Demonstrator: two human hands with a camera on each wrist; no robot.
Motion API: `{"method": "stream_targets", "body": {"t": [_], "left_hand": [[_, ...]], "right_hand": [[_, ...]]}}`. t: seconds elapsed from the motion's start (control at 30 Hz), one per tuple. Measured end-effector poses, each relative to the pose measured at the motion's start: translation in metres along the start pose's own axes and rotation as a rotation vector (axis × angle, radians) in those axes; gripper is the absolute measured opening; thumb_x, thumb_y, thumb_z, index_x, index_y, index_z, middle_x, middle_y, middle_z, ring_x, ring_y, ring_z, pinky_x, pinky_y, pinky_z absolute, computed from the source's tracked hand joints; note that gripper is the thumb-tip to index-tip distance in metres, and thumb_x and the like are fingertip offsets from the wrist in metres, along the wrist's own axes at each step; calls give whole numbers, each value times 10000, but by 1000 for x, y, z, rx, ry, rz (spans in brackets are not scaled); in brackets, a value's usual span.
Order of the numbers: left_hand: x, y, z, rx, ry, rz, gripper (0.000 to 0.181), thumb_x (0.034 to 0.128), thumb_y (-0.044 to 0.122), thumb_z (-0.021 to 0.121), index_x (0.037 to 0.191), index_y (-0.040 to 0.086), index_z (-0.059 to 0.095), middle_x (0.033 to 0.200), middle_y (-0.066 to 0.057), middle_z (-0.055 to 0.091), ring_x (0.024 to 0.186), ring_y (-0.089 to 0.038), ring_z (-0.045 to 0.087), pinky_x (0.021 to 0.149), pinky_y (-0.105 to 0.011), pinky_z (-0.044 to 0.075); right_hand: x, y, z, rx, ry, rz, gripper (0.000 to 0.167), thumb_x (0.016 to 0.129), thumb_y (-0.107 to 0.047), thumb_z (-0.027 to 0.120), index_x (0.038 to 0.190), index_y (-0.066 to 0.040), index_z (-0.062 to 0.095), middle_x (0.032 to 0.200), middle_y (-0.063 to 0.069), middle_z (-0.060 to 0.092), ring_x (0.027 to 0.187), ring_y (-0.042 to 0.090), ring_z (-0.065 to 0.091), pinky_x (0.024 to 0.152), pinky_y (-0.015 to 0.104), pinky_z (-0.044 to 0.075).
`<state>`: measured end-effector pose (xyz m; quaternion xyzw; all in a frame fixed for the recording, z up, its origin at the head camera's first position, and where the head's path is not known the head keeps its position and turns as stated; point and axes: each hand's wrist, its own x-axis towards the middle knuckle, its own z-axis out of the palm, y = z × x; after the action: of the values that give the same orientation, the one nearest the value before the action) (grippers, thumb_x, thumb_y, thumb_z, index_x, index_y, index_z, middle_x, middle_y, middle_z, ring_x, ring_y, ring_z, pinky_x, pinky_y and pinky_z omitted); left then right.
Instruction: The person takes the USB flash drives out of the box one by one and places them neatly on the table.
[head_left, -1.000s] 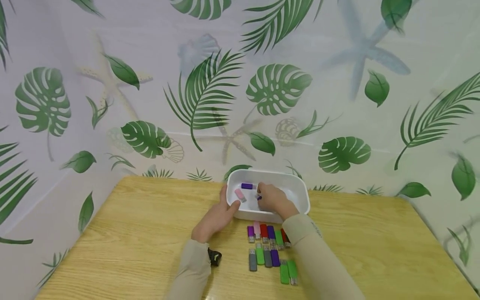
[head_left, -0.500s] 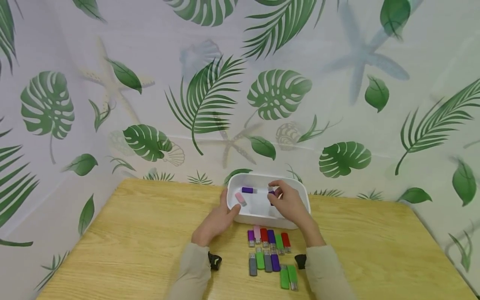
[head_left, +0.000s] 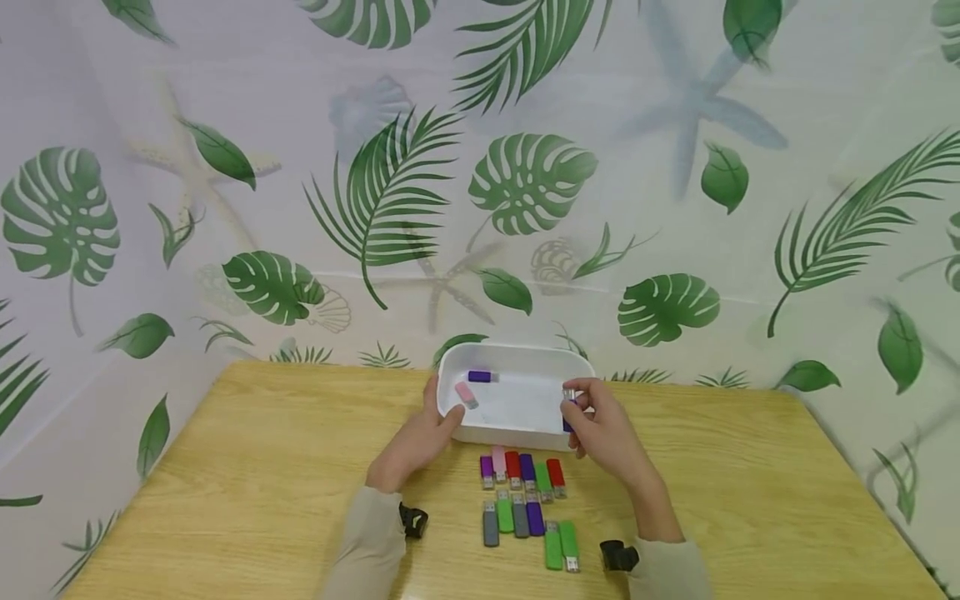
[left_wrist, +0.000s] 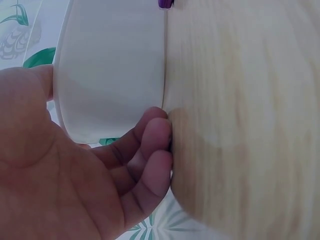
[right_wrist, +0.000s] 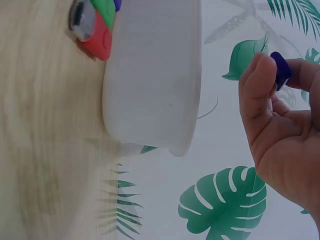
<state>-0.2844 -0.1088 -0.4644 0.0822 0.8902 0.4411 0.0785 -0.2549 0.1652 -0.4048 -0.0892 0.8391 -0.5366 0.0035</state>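
Observation:
A purple USB flash drive [head_left: 568,419] is pinched between the thumb and fingers of my right hand [head_left: 613,429], above the right front rim of a white plastic bin [head_left: 502,435]. In the right wrist view, the purple end of the drive [right_wrist: 281,71] shows at the fingertips. My left hand [head_left: 411,442] grips the bin's left end, its thumb at the front rim and its fingers by the side. Two drives lie inside the bin: a purple one [head_left: 480,377] and a pink one [head_left: 466,394].
In front of the bin, several flash drives lie in rows on the wooden table [head_left: 262,483]: a mixed row with a red drive [head_left: 556,477], a row with a grey drive [head_left: 491,525], then two green drives [head_left: 553,546]. A leaf-patterned cloth [head_left: 420,208] hangs behind.
My right hand has picked the purple drive up from the bin's floor and moved right and toward the front rim. My left hand has kept its place at the bin's end.

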Motion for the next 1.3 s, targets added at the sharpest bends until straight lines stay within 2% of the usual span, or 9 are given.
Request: {"method": "stream_targets", "body": {"t": [0.07, 0.2, 0.3, 0.43, 0.53, 0.73, 0.9, 1.03, 1.3], "left_hand": [[-1, 0, 1, 1, -2, 2, 770, 1066, 414, 396, 1590, 100, -72, 1038, -238, 691, 888, -323, 663, 878, -506, 498], [-4, 2, 1, 15, 15, 11, 763, 1067, 411, 396, 1590, 88, -56, 1306, -334, 571, 1021, -374, 652, 955, -544, 476], [-4, 3, 2, 3, 18, 17, 754, 1068, 399, 402, 1592, 96, -49, 1413, -342, 476, 1114, -400, 619, 1007, -553, 443], [-4, 1, 2, -22, 10, 25, 758, 1068, 390, 408, 1590, 89, -51, 1435, -346, 447, 1207, -443, 563, 1046, -553, 409], [-4, 0, 3, -22, 1, 22, 770, 1065, 414, 405, 1589, 78, -49, 1411, -350, 471, 1174, -429, 587, 1034, -547, 423], [-4, 1, 3, -3, 4, 12, 766, 1065, 423, 394, 1591, 93, -54, 1394, -343, 494, 1079, -376, 632, 990, -541, 460], [-3, 1, 2, -15, 19, 19, 751, 1068, 393, 406, 1594, 119, -55, 1463, -318, 434, 1163, -406, 596, 1020, -554, 435], [-2, 2, 2, -27, 15, 8, 751, 1067, 383, 413, 1596, 128, -55, 1479, -312, 415, 1200, -418, 574, 1029, -560, 424], [-3, 3, 2, -13, 13, -6, 752, 1068, 396, 406, 1594, 117, -53, 1453, -319, 446, 1052, -325, 630, 991, -538, 461]], "right_hand": [[-5, 1, 0, -4, -33, 14, 295, 1014, -109, 543, 1281, 4, 482, 891, 120, 485, 580, 235, 554, 502, 306, 524], [-14, 3, -2, -78, -138, 13, 288, 1007, -114, 562, 1261, 2, 491, 862, 103, 517, 616, 282, 588, 512, 317, 534], [-19, 6, -5, -162, -242, -10, 249, 997, -110, 586, 1222, -24, 522, 821, 85, 540, 632, 301, 600, 505, 315, 527], [-21, 9, 0, -215, -376, -55, 185, 1010, -113, 565, 1187, -59, 550, 782, 75, 546, 575, 235, 577, 476, 287, 491], [-21, 12, 6, -218, -434, -89, 132, 1026, -108, 533, 1128, -37, 577, 764, 73, 554, 546, 155, 537, 476, 256, 470], [-18, 16, 12, -254, -444, -132, 108, 1006, -59, 549, 992, 9, 632, 765, 36, 581, 592, 90, 506, 509, 232, 452], [-15, 18, 13, -294, -441, -137, 32, 935, 1, 622, 966, 3, 629, 823, 18, 581, 700, 130, 515, 591, 240, 452], [-14, 21, 15, -339, -444, -128, 95, 890, 24, 665, 971, -6, 624, 859, 11, 585, 756, 152, 508, 645, 253, 444], [-15, 28, 18, -349, -435, -25, 190, 889, -21, 674, 1057, -8, 586, 879, 33, 567, 764, 166, 509, 627, 262, 436]]}}
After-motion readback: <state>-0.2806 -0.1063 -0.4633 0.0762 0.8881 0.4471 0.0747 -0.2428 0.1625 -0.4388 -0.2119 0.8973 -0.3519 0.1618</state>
